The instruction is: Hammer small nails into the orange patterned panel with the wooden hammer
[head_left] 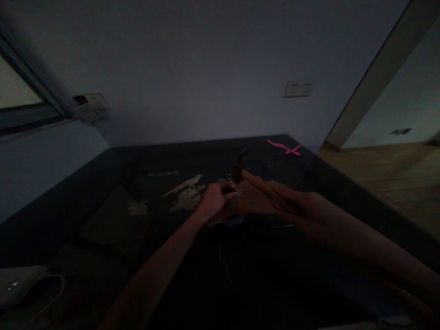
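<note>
My right hand point(299, 206) is wrapped round the wooden handle of a hammer point(258, 184). The hammer's dark head is raised just beyond the fingertips of my left hand point(216, 200). My left thumb and fingers are pinched together over a brown, dotted board-like piece point(252, 198); whatever is between the fingertips is too dark and small to make out. The dotted piece lies on the dark tabletop point(192, 275), partly hidden by both hands. A small pale-blue label-like patch point(234, 221) shows at its near edge.
A pink ribbon point(288, 149) lies at the table's far right corner. Several thin pale lines, perhaps nails or reflections, show near the hands. A white device with a cable point(20, 282) sits at the lower left. Wall sockets point(298, 89) are behind. The room is dim.
</note>
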Demonstrator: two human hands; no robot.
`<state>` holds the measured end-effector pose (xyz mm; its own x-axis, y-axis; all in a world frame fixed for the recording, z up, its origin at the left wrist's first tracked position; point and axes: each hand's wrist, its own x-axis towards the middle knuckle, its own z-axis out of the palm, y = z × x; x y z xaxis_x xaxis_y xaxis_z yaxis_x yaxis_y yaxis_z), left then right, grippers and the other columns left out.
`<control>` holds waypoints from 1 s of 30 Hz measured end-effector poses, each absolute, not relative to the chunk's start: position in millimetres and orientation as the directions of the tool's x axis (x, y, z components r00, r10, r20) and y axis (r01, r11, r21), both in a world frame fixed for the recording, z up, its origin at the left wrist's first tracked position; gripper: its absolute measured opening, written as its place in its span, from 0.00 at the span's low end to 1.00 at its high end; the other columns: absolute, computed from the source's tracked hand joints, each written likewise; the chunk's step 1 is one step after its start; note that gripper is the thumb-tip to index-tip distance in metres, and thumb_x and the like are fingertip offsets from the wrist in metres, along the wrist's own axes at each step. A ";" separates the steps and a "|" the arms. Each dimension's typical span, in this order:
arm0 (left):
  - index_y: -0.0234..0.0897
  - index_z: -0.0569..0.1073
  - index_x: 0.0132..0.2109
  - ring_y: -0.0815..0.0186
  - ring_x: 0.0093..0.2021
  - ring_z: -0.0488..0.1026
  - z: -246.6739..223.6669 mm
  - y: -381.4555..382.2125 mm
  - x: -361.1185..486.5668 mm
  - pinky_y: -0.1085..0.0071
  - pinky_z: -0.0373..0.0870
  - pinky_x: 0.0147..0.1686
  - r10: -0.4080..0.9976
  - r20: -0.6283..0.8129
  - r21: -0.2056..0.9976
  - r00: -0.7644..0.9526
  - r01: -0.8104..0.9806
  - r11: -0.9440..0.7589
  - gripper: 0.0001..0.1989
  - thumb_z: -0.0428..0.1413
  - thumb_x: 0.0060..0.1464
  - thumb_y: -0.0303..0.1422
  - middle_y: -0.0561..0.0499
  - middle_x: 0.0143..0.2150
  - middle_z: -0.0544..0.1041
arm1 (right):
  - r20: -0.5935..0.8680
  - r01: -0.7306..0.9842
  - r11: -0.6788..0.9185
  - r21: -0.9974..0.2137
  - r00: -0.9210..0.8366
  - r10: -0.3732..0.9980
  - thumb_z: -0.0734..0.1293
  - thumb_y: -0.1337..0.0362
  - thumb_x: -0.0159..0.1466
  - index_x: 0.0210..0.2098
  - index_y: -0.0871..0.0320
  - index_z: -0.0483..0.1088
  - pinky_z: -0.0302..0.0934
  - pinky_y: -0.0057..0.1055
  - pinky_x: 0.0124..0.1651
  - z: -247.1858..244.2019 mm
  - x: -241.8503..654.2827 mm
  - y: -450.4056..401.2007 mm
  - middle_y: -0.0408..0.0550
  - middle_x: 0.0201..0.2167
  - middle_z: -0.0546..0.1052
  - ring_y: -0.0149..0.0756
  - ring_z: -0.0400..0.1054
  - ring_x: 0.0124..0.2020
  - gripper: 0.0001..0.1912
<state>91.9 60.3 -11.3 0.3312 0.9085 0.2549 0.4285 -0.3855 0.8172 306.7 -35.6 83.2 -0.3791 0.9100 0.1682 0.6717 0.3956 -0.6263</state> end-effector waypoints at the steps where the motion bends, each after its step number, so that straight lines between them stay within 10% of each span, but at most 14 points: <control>1: 0.39 0.76 0.33 0.63 0.37 0.75 -11.0 60.3 91.7 0.68 0.69 0.41 0.911 0.248 0.816 0.330 0.435 -0.380 0.03 0.57 0.49 0.30 0.51 0.35 0.79 | 0.152 0.678 0.395 -0.620 -0.391 0.908 0.62 0.67 0.55 0.44 0.54 0.74 0.64 0.32 0.36 80.8 307.2 -35.0 0.46 0.34 0.79 0.40 0.72 0.33 0.18; 30: 0.37 0.77 0.37 0.64 0.39 0.75 -10.1 61.5 91.8 0.69 0.69 0.42 0.924 0.200 0.811 0.326 0.474 -0.343 0.07 0.56 0.50 0.30 0.50 0.39 0.79 | 0.091 0.748 0.412 -0.520 -0.431 0.898 0.60 0.68 0.59 0.49 0.62 0.71 0.65 0.30 0.36 70.0 310.1 -34.2 0.51 0.37 0.79 0.38 0.73 0.33 0.19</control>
